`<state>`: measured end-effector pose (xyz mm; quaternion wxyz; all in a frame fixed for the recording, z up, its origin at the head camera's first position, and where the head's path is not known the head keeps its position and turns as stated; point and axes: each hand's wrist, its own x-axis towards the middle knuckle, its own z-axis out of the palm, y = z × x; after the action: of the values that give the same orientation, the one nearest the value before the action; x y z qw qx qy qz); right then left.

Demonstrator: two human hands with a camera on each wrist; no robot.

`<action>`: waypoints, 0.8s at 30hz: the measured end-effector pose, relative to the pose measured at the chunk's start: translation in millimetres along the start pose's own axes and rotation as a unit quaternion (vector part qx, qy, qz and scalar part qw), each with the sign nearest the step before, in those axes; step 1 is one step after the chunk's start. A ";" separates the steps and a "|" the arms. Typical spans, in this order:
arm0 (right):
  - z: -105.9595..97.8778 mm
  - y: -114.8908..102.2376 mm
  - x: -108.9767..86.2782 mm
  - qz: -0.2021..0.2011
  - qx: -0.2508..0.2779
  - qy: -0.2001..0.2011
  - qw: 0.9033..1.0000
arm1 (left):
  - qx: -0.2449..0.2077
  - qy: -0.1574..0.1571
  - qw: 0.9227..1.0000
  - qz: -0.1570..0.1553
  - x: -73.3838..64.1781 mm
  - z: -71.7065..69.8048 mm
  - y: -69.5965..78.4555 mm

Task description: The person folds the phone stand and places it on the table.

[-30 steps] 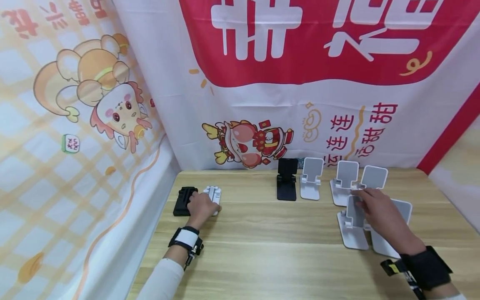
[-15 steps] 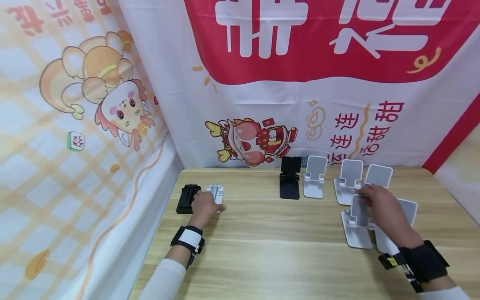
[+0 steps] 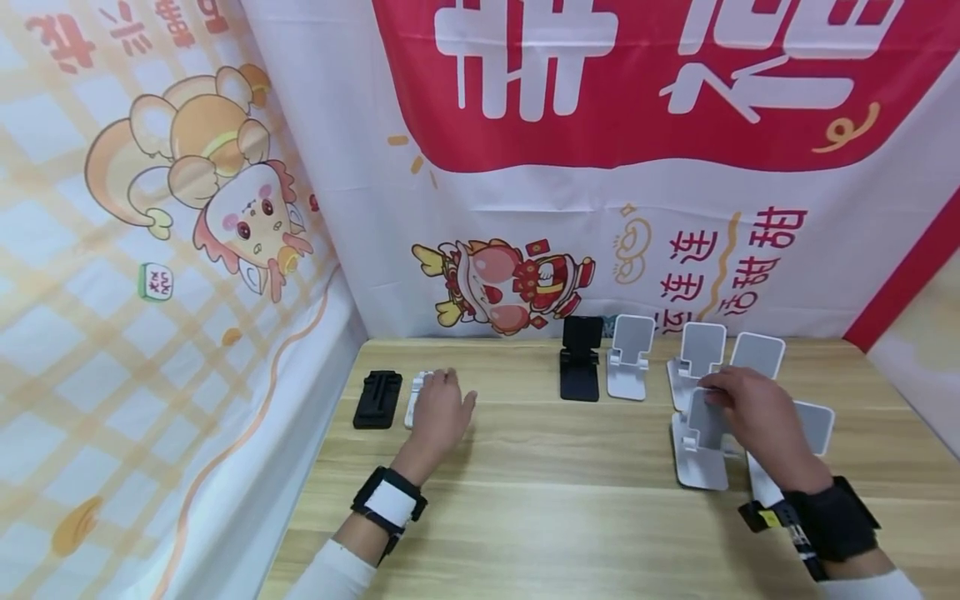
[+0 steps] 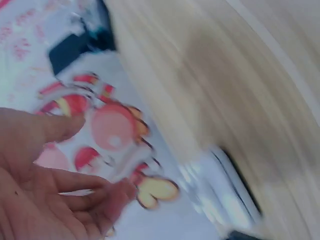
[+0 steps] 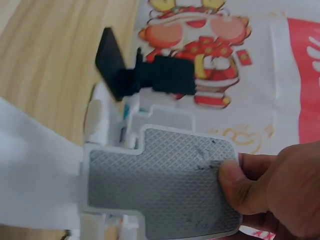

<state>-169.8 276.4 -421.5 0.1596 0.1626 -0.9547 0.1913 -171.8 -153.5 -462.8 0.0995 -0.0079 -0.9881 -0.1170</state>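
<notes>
My right hand [image 3: 761, 421] pinches the upper edge of the grey-padded plate of a white phone stand [image 3: 701, 462]. In the right wrist view my thumb lies on the textured pad of that phone stand [image 5: 165, 175], and other fingers are behind it. My left hand [image 3: 441, 414] hovers over a folded white phone stand [image 3: 415, 402] and partly hides it in the head view. Seen from the left wrist, the left hand [image 4: 60, 185] has nothing in its fingers and is apart from the folded white stand [image 4: 222, 187].
A folded black phone stand [image 3: 377, 400] lies at the far left. Along the back stand an unfolded black stand [image 3: 580, 367] and an unfolded white one [image 3: 630, 358]. More white stands [image 3: 703, 350] crowd around my right hand, one [image 3: 813, 425] partly behind it.
My left hand has come off the folded white stand and shifted right, its fingers loosened. The right hand has drawn its pinched phone stand slightly left.
</notes>
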 end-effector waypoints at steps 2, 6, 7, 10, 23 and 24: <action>-3.6 -10.3 2.6 -0.007 0.001 0.013 1.000 | -0.094 -0.009 0.996 0.006 -4.8 -6.4 17.2; -15.0 -38.8 9.5 -0.026 0.023 0.045 0.998 | -0.273 -0.061 0.960 0.007 -20.6 -15.1 51.5; -17.4 -46.4 10.9 -0.033 0.030 0.054 0.998 | -0.302 -0.079 0.950 0.008 -25.7 -15.7 59.4; -23.6 -67.9 14.2 -0.063 0.044 0.082 0.994 | -0.347 -0.126 0.929 0.020 -41.6 -15.3 81.0; -21.9 -117.6 17.7 -0.113 0.078 0.052 0.989 | -0.541 -0.223 0.811 -0.015 -58.9 5.0 125.3; -21.5 -119.4 17.2 -0.115 0.079 0.051 0.989 | -0.551 -0.224 0.804 -0.019 -59.5 6.1 125.7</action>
<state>-135.7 176.7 -359.0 0.2158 0.2729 -0.9024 0.2543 -109.9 -29.4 -451.6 -0.1478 -0.0687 -0.7519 -0.6388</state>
